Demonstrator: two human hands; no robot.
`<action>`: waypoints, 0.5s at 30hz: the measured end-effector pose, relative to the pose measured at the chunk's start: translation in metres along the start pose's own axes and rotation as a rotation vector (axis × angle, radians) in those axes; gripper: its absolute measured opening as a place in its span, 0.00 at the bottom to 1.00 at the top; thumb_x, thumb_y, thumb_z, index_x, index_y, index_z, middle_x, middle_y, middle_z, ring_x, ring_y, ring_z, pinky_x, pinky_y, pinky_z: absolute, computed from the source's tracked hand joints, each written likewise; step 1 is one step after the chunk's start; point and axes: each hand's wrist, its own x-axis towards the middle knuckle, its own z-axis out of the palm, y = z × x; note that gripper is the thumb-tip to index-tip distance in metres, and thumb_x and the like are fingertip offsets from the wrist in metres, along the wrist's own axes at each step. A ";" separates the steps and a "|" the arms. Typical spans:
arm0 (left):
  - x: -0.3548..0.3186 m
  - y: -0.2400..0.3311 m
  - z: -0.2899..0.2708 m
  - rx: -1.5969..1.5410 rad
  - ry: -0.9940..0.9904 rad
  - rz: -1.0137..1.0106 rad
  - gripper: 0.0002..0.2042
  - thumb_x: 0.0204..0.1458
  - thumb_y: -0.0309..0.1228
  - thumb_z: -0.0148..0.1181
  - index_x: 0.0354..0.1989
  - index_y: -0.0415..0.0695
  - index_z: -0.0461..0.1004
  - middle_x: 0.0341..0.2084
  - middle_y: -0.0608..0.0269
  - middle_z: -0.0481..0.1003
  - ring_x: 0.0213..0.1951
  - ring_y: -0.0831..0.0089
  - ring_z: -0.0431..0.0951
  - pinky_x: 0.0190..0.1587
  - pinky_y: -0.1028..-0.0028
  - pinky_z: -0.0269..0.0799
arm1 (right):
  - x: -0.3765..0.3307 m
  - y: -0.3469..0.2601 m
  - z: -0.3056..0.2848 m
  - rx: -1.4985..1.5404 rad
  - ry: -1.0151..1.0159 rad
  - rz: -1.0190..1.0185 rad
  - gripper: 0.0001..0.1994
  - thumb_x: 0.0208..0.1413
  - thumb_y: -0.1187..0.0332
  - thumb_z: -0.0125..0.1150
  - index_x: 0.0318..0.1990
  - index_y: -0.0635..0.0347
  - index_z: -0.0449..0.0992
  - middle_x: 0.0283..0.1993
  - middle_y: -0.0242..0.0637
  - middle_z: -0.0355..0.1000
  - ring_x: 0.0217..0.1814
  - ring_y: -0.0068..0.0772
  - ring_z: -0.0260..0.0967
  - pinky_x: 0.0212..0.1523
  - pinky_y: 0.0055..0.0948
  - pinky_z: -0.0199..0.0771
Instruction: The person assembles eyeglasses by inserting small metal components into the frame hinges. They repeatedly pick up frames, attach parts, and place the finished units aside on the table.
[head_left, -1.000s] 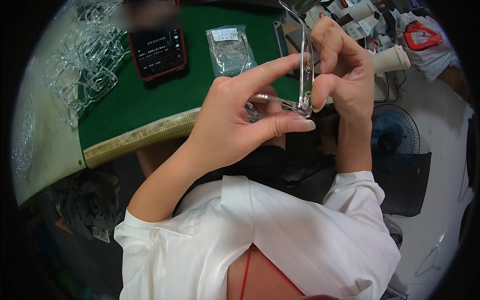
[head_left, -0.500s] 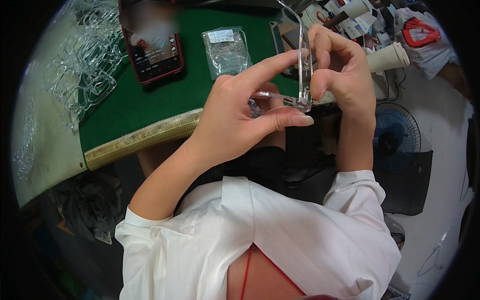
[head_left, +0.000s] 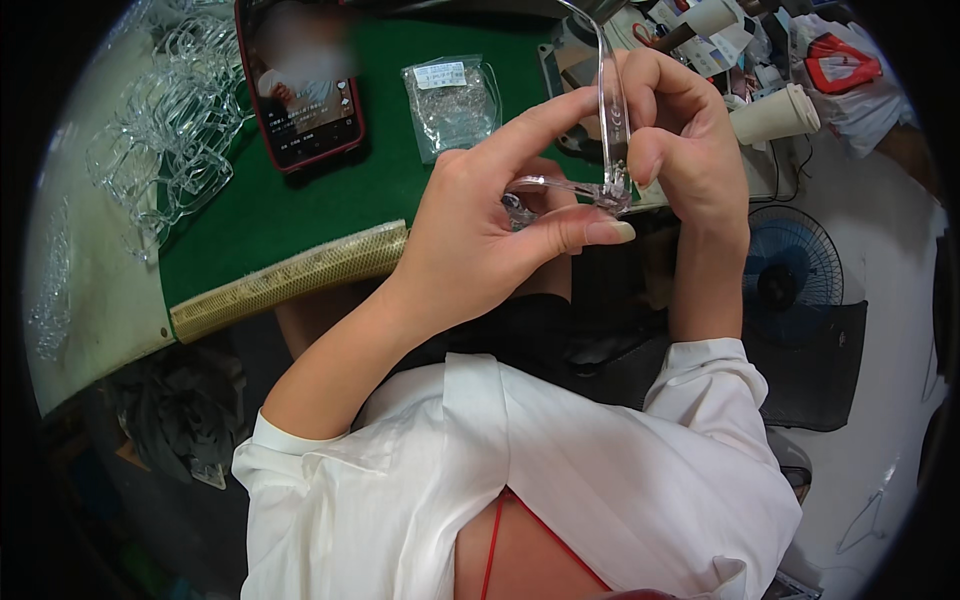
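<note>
Over the table's near edge I hold a clear plastic eyeglass frame [head_left: 612,130], one temple standing up from the hinge corner. My left hand [head_left: 480,225] is closed round the front, its thumb below the hinge and its index finger reaching to the temple. On the other side, my right hand [head_left: 690,140] is curled against the temple, its thumb bent just above the hinge and its index fingertip higher up. Small metallic specks show at the hinge. Part of the frame's front is hidden in my left hand, and whether my right fingertips also pinch something tiny is unclear.
A phone [head_left: 305,110] in a red case lies on the green table mat [head_left: 385,110]. Beside it are a clear labelled packet [head_left: 452,105] and, at left, a heap of clear frames [head_left: 180,130]. A white paper cup [head_left: 775,115] lies at right, above a blue fan [head_left: 790,260].
My right thumb has moved up and slightly away from the hinge. The eyeglass frame has shifted slightly right, and my left hand keeps its hold.
</note>
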 end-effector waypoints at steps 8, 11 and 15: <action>0.015 -0.002 0.007 0.025 0.032 0.079 0.34 0.46 0.18 0.62 0.64 0.41 0.57 0.31 0.60 0.77 0.30 0.77 0.77 0.31 0.80 0.74 | 0.000 0.001 -0.010 0.012 0.040 -0.007 0.09 0.44 0.74 0.65 0.32 0.62 0.71 0.32 0.29 0.68 0.34 0.17 0.68 0.40 0.19 0.71; 0.026 -0.004 0.006 0.074 0.057 0.064 0.33 0.49 0.19 0.60 0.65 0.43 0.55 0.32 0.61 0.76 0.32 0.77 0.78 0.32 0.79 0.73 | -0.005 0.005 -0.008 0.002 0.089 -0.024 0.14 0.49 0.68 0.63 0.41 0.66 0.74 0.34 0.32 0.73 0.35 0.20 0.71 0.41 0.22 0.74; 0.051 -0.023 0.016 0.101 0.152 0.160 0.30 0.45 0.22 0.64 0.59 0.42 0.60 0.22 0.54 0.76 0.27 0.68 0.80 0.33 0.73 0.73 | -0.014 0.000 -0.006 0.047 0.255 0.008 0.17 0.51 0.64 0.65 0.44 0.68 0.75 0.40 0.38 0.76 0.39 0.25 0.74 0.42 0.23 0.74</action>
